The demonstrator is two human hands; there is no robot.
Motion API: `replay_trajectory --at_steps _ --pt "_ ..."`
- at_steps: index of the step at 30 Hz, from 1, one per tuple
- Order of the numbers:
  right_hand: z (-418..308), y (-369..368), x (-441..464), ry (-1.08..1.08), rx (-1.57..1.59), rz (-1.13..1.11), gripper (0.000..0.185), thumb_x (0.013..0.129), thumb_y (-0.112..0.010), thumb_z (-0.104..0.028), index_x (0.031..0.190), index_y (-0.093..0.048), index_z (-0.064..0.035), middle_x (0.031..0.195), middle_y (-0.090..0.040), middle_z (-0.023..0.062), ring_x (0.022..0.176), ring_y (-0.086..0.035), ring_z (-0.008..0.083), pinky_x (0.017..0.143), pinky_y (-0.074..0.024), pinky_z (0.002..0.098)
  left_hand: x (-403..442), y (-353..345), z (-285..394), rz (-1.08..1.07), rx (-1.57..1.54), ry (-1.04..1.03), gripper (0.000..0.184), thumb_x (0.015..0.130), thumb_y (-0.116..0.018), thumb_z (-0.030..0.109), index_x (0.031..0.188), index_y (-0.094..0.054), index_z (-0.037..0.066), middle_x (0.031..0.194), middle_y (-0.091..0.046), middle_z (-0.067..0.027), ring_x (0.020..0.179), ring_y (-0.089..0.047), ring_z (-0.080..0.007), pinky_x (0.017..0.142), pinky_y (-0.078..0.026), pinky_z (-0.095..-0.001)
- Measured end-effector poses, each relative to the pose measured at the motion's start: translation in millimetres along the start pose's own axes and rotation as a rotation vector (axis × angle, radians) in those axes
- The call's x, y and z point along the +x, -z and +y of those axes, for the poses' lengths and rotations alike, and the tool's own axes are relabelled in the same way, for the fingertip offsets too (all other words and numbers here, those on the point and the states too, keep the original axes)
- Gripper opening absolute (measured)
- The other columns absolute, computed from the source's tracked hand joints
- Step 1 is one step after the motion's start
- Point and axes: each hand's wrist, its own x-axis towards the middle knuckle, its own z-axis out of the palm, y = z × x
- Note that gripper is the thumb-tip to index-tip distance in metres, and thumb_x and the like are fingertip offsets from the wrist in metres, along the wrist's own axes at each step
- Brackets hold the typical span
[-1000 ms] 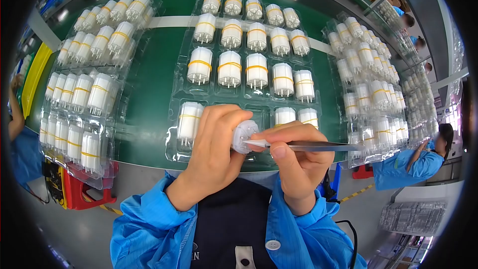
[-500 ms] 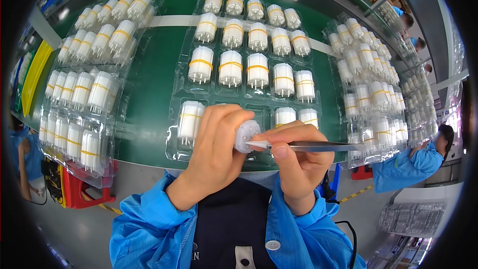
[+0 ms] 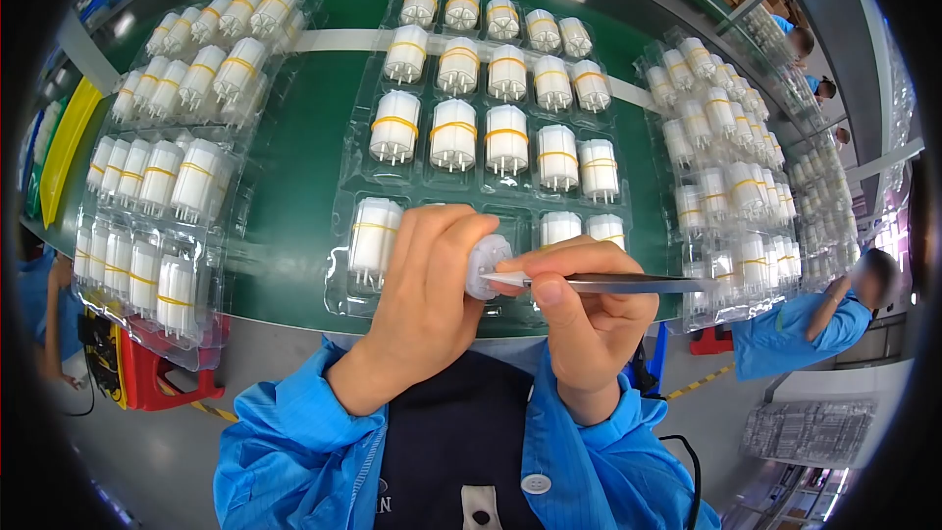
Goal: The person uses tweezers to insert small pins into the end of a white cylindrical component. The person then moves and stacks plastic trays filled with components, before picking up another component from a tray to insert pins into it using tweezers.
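My left hand (image 3: 427, 290) is wrapped round a white cylindrical part (image 3: 488, 268), whose round end faces right. In my right hand (image 3: 589, 304) is a pair of metal tweezers (image 3: 628, 284), held between thumb and fingers. The pale tip of the tweezers reaches the round end of the part; whether anything sits between the tips I cannot tell. Just beyond my hands lies a clear plastic tray (image 3: 339, 265) with rows of white cylinders (image 3: 454, 134), each with a yellow band and short pins. My left hand hides some of the front row.
More loaded clear trays stand at the left (image 3: 211, 236) and the right (image 3: 677, 226) of the green table (image 3: 285, 167). A red stool (image 3: 147, 373) is below the left edge. A co-worker in a blue jacket (image 3: 795, 334) sits at the right.
Both my hands hold nearly the same place, with the tweezer tip still at the part. The co-worker at the right has raised an arm towards the head.
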Motion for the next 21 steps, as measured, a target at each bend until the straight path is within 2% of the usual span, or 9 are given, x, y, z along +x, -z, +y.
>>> replay_trajectory --at_steps 3,5,6,8,12,14,21 --pt "-3.5 -1.5 1.8 -0.006 -0.058 0.036 0.012 0.086 -0.067 0.007 0.098 -0.068 0.0074 0.094 -0.071 0.0176 0.083 -0.068 0.0208 0.073 -0.0535 0.0284 0.3 -0.5 0.3 -0.004 0.025 -0.007 0.062 0.062 -0.069 -0.014 0.121 -0.05 -0.005 0.11 -0.053 -0.0224 0.095 -0.054 -0.0408 0.081 -0.047 -0.0457" --pt "-7.9 -0.9 5.8 0.079 -0.28 -0.029 0.012 0.083 -0.07 0.006 0.095 -0.07 0.0061 0.088 -0.071 0.0175 0.077 -0.069 0.0225 0.068 -0.0541 0.0297 1.0 0.2 -0.8 -0.012 0.027 -0.018 0.063 0.061 -0.068 -0.014 0.121 -0.05 -0.004 0.11 -0.053 -0.0226 0.096 -0.054 -0.0414 0.082 -0.047 -0.0462" --pt "-11.2 -1.9 8.8 0.079 -0.28 -0.029 0.012 0.083 -0.07 0.006 0.095 -0.07 0.0061 0.088 -0.071 0.0175 0.077 -0.069 0.0225 0.068 -0.0541 0.0297 1.2 0.4 -1.4 -0.012 0.027 -0.018 0.063 0.061 -0.068 -0.014 0.121 -0.05 -0.004 0.11 -0.053 -0.0226 0.096 -0.054 -0.0414 0.082 -0.047 -0.0462" --pt "-18.0 -2.6 15.1 0.209 -0.472 -0.134 0.013 0.08 -0.071 0.007 0.093 -0.071 0.0051 0.087 -0.072 0.0181 0.074 -0.07 0.0239 0.064 -0.0542 0.0305 1.8 0.1 -1.5 -0.013 -0.016 -0.005 0.063 0.062 -0.068 -0.015 0.121 -0.05 -0.003 0.111 -0.054 -0.022 0.097 -0.054 -0.0413 0.083 -0.046 -0.0461" --pt "-6.1 6.9 17.5 0.224 -0.43 -0.211 0.015 0.079 -0.071 0.007 0.094 -0.07 0.0046 0.091 -0.073 0.0177 0.078 -0.07 0.0239 0.068 -0.0549 0.0305 3.6 4.4 -1.3 -0.005 -0.075 0.033 0.059 0.065 -0.068 -0.014 0.12 -0.051 -0.002 0.111 -0.054 -0.0211 0.098 -0.054 -0.0405 0.084 -0.046 -0.0452" --pt "3.0 9.2 11.7 0.064 -0.05 -0.068 0.017 0.079 -0.072 0.006 0.095 -0.07 0.0043 0.093 -0.073 0.0171 0.083 -0.071 0.0243 0.073 -0.0552 0.031 2.6 6.3 -0.5 -0.032 -0.145 0.074 0.056 0.067 -0.068 -0.013 0.119 -0.052 -0.001 0.11 -0.055 -0.0205 0.098 -0.054 -0.0395 0.084 -0.046 -0.044" --pt "-0.4 12.7 15.8 0.091 -0.138 -0.15 0.016 0.079 -0.072 0.005 0.095 -0.07 0.0044 0.093 -0.073 0.0173 0.085 -0.071 0.0248 0.076 -0.0556 0.0323 3.2 6.2 -1.8 -0.035 -0.182 0.091 0.054 0.068 -0.068 -0.012 0.119 -0.053 -0.001 0.109 -0.055 -0.0203 0.098 -0.054 -0.0394 0.083 -0.046 -0.0434"
